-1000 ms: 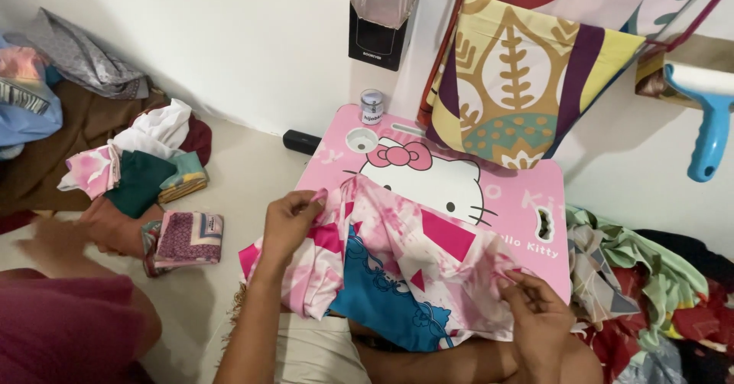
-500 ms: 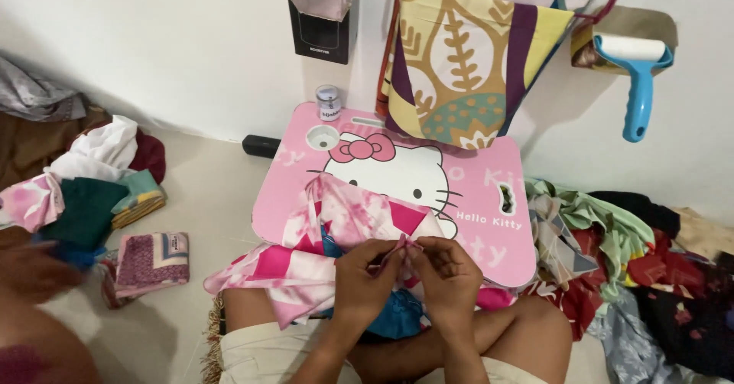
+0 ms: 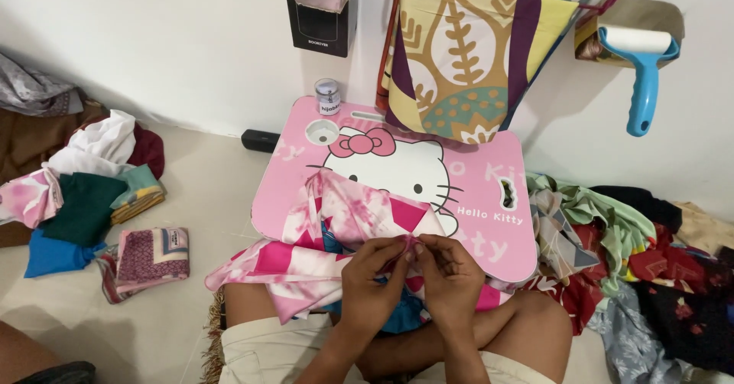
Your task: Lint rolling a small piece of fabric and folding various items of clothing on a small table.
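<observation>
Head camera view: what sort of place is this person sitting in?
Probably a room at home, used for sorting cloth. The person sits on the pale floor at a low pink cartoon-cat lap table, with folded patterned scarves to one side and a loose heap of crumpled fabrics to the other.

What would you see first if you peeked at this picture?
First, the bright pink cartoon-cat lap table in the middle, with a pink and blue patterned cloth draped over its near edge. In front, the left hand and right hand pinch that cloth together. A blue-handled lint roller hangs top right.
</observation>
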